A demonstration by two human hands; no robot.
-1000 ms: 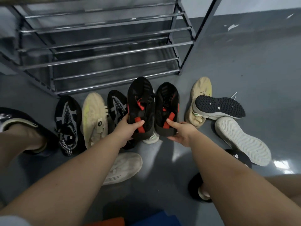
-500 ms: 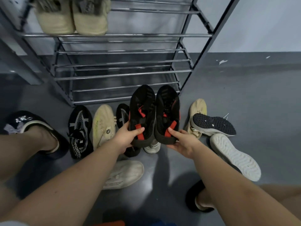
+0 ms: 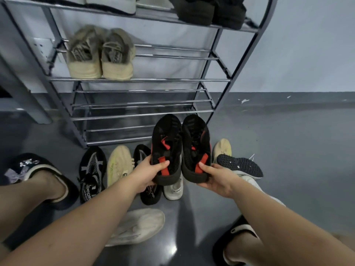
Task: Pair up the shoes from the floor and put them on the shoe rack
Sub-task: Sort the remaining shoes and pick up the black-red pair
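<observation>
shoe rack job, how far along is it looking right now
Done: a beige pair sits on a middle shelf of the shoe rack, and more shoes on the top shelf. In hand: the left hand and right hand each hold one black-and-red shoe, side by side. Left: several loose shoes on the floor, including a black patterned one and a cream one.

the top edge cuts off the pale shoes (image 3: 111,4) and the dark shoes (image 3: 209,11) on the upper shelf of the grey metal shoe rack (image 3: 138,80). the held black-and-red sneakers (image 3: 180,148) hide part of a black patterned shoe (image 3: 143,156), most of a white shoe (image 3: 173,190) and the fingers beneath their heels.
</observation>
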